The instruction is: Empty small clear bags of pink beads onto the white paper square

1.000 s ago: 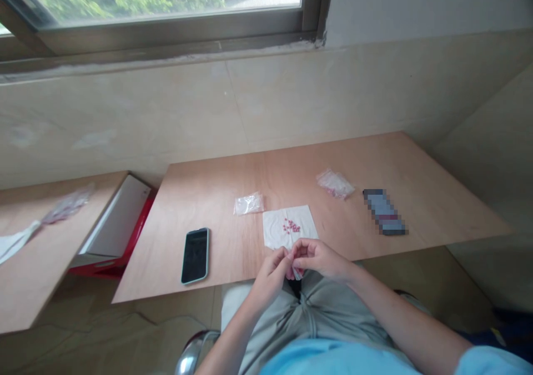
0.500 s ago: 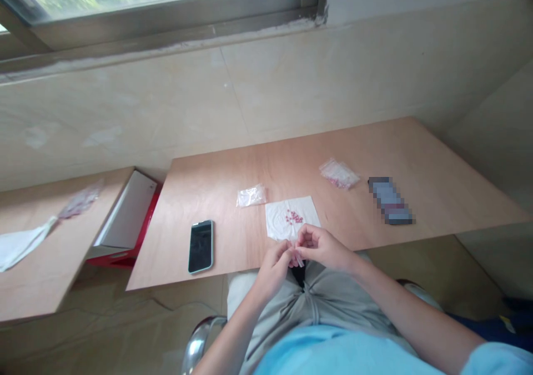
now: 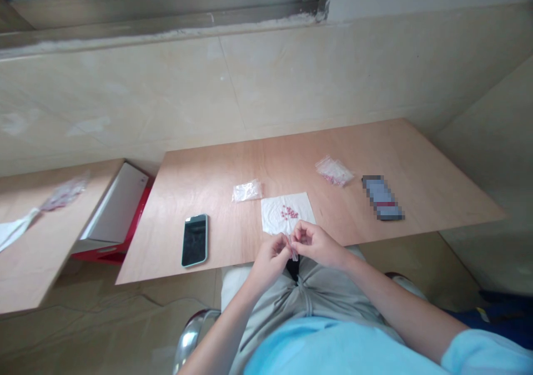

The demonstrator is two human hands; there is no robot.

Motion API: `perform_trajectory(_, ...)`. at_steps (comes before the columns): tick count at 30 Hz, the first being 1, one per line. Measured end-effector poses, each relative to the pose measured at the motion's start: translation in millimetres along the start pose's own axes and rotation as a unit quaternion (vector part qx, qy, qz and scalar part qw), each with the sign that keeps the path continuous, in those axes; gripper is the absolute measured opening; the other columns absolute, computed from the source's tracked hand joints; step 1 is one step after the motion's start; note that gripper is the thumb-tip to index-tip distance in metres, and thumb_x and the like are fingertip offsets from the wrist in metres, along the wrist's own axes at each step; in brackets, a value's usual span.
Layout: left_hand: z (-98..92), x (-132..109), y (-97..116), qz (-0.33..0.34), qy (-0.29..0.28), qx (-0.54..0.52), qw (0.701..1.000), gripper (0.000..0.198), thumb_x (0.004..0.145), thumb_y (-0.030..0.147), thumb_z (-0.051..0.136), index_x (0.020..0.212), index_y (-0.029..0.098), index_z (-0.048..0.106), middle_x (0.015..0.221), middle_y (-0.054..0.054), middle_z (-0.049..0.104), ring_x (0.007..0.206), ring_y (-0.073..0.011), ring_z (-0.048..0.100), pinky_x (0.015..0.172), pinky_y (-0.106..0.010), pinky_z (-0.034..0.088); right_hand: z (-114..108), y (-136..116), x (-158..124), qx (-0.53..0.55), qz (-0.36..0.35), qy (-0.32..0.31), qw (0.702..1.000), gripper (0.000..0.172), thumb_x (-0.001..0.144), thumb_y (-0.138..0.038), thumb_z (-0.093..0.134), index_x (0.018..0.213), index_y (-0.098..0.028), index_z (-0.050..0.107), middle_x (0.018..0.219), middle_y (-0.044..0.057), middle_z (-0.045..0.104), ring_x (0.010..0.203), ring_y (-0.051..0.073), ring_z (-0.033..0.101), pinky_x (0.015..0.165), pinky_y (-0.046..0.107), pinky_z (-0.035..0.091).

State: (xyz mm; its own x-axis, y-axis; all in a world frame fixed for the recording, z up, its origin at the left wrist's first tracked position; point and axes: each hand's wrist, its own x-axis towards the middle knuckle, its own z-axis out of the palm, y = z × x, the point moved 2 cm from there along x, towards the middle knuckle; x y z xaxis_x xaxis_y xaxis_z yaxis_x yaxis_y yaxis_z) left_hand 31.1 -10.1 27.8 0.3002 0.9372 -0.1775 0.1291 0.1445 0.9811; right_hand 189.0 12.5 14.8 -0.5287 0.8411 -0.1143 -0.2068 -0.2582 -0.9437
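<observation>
At the table's front edge, above the lap, my left hand and my right hand meet with fingers pinched. Between the fingertips is a small clear plastic bag, mostly covered by the fingers; its contents are too small to make out. Just beyond the hands, a white cloth or tissue lies flat on the table. A loose cluster of small red beads rests on it.
The wooden table carries a clear plastic packet, a bag with red and white contents, a dark-screened phone and a blurred-out device. On the left, a white binder stands in a red holder between two tables.
The whole view has shifted slightly. Both hands stay together at the table edge around the plastic bag, with only small finger movements. The beads on the cloth look the same.
</observation>
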Motion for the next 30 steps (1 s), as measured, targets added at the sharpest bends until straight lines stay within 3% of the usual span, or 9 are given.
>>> perform_trajectory(7,-2.1,0,-6,-0.009,0.0,0.042,0.999,0.016,0.079,0.021,0.05,0.065,0.017,0.057,0.067,-0.001,0.06,0.068,-0.0158,0.054,0.067,-0.026,0.04,4,-1,0,-0.035,-0.007,0.006,0.999,0.029,0.081,-0.028,0.07,0.079,-0.023,0.042,0.078,-0.003,0.052,0.07,0.013,0.052,0.066,0.027,0.045)
perform_trajectory(13,-0.2,-3,0,0.013,0.07,0.132,0.989,0.016,0.077,0.019,0.051,0.061,0.018,0.049,0.059,0.004,0.045,0.058,-0.0112,0.039,0.056,-0.025,0.027,5,2,-1,-0.158,-0.037,0.053,0.985,0.02,0.082,-0.02,0.062,0.076,-0.022,0.042,0.076,-0.003,0.049,0.068,0.012,0.046,0.066,0.025,0.04)
perform_trajectory(20,1.7,-4,-5,0.023,0.101,0.173,0.979,0.015,0.077,0.018,0.052,0.063,0.018,0.047,0.06,0.003,0.047,0.059,-0.0118,0.041,0.057,-0.025,0.025,4,0,-2,-0.247,-0.062,0.093,0.963,0.018,0.079,-0.015,0.059,0.073,-0.021,0.043,0.072,-0.003,0.05,0.066,0.013,0.045,0.065,0.025,0.038)
perform_trajectory(26,-4.2,-7,0,0.034,0.135,0.215,0.967,0.018,0.078,0.016,0.049,0.062,0.02,0.042,0.059,0.003,0.045,0.059,-0.0131,0.043,0.057,-0.026,0.027,-6,-6,0,-0.266,-0.056,0.115,0.956,0.014,0.076,-0.014,0.058,0.074,-0.021,0.047,0.072,-0.003,0.052,0.066,0.013,0.046,0.063,0.025,0.038)
perform_trajectory(30,-8.6,-10,14,0.089,0.154,0.217,0.96,0.018,0.083,0.016,0.05,0.066,0.02,0.047,0.068,0.0,0.053,0.066,-0.0161,0.051,0.063,-0.028,0.036,-13,-11,0,-0.213,-0.05,0.111,0.969,0.012,0.077,-0.017,0.06,0.076,-0.021,0.048,0.075,-0.002,0.053,0.07,0.014,0.049,0.067,0.025,0.041)
